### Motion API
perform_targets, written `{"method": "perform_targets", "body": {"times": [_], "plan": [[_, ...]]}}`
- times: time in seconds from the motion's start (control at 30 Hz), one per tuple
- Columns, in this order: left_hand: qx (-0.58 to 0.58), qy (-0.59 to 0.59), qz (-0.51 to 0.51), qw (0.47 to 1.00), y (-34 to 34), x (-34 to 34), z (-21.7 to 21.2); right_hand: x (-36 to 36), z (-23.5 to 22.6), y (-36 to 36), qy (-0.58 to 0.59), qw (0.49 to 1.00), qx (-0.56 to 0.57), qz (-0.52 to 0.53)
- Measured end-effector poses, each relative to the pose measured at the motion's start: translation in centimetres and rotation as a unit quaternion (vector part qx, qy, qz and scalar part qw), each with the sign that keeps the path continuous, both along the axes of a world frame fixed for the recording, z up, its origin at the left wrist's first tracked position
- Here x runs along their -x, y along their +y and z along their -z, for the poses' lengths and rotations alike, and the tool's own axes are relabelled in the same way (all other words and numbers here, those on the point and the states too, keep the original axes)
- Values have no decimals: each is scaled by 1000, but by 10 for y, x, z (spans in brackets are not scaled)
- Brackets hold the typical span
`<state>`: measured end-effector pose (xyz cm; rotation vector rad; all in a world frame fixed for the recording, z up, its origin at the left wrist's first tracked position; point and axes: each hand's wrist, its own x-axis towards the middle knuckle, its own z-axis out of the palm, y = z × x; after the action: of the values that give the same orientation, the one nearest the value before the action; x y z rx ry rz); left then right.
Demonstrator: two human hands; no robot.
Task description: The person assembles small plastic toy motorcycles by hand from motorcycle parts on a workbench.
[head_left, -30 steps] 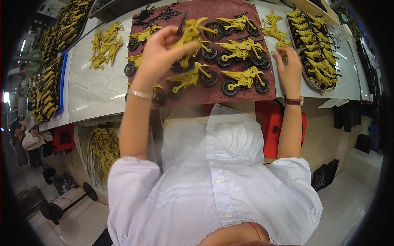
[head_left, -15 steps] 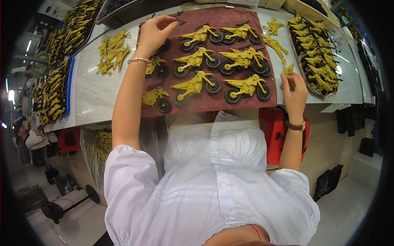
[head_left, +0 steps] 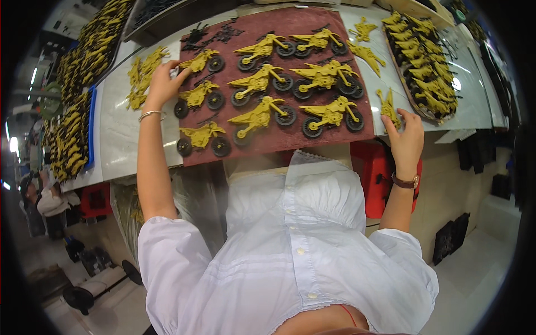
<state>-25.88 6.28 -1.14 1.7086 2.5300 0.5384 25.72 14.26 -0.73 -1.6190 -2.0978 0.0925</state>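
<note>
Several yellow toy motorcycles with black wheels lie in columns on a reddish-brown cloth [head_left: 335, 142]. My left hand [head_left: 162, 85] is at the far left edge of the cloth, thumb and fingers closed around the left end of a toy motorcycle [head_left: 200, 60]; the wheel at that end is hidden. Beyond it lie small black parts [head_left: 226, 32]. To the right of the cloth, my right hand [head_left: 406, 135] pinches the near end of a yellow plastic part [head_left: 386, 105] on the white tabletop. More yellow parts [head_left: 366, 54] lie farther back on that side.
Loose yellow parts [head_left: 144, 72] lie left of the cloth. A tray of yellow pieces [head_left: 421, 67] stands at the right. Stacked yellow and black pieces [head_left: 72, 131] fill a blue-edged tray at far left. A red stool [head_left: 365, 181] is under the table.
My left hand has moved from the black parts at the back, leftward and nearer, to the end of the toy motorcycle. My right hand has shifted slightly, staying at the yellow part.
</note>
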Motion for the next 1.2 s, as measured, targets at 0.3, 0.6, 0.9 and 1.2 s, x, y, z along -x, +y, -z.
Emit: {"method": "perform_targets", "body": {"times": [0.3, 0.6, 0.9, 1.2], "plan": [[-90, -317, 57, 942, 5, -8, -16, -24, 6, 2, 157, 984, 39, -77], [-196, -744, -61, 636, 4, -19, -21, -17, 9, 3, 162, 985, -22, -61], [-114, -823, 84, 550, -33, -123, -34, 51, -36, -24, 264, 937, -109, -200], [-121, -836, 40, 534, -56, -244, -23, 85, -53, -52, 179, 907, -78, -372]]}}
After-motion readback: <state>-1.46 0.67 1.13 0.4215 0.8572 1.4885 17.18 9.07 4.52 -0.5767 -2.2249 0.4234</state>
